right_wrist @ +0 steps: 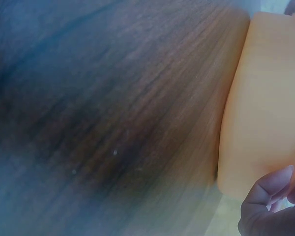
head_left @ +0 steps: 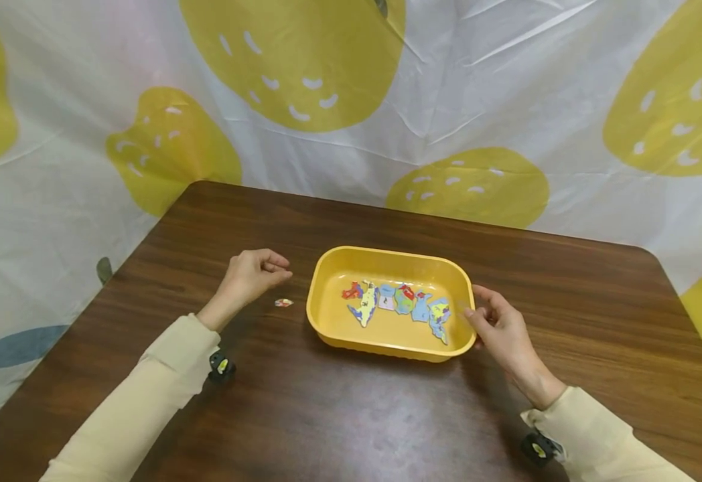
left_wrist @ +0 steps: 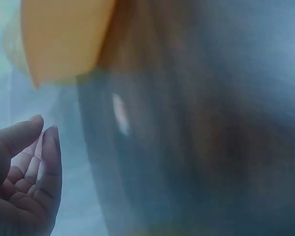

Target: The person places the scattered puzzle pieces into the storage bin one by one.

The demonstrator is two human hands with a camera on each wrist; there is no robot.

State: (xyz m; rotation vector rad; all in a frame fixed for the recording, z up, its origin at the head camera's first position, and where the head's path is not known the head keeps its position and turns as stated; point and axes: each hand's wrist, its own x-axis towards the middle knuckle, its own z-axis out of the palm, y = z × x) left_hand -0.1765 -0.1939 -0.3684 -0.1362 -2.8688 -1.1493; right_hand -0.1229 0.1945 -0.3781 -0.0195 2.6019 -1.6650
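Observation:
A yellow plastic basin (head_left: 333, 333) sits on the table, with several flat, irregular, map-like puzzle pieces (head_left: 366, 304) lying in a rough row on its floor. At the basin's right end, my right hand (head_left: 502, 328) grips the wall, thumb at the rim and fingers outside. To the left, my left hand (head_left: 248, 274) hovers over the table. Its thumb and fingers are loosely bent with a gap between them, and nothing shows in it. One small puzzle piece, white with red (head_left: 283, 302), lies on the wood between that hand and the basin.
The dark wooden table (head_left: 351, 422) has rounded far corners. A white curtain with yellow fruit shapes (head_left: 468, 187) hangs right behind it and along its left side. Dark wrist cameras (head_left: 221, 367) sit at both cream sleeves.

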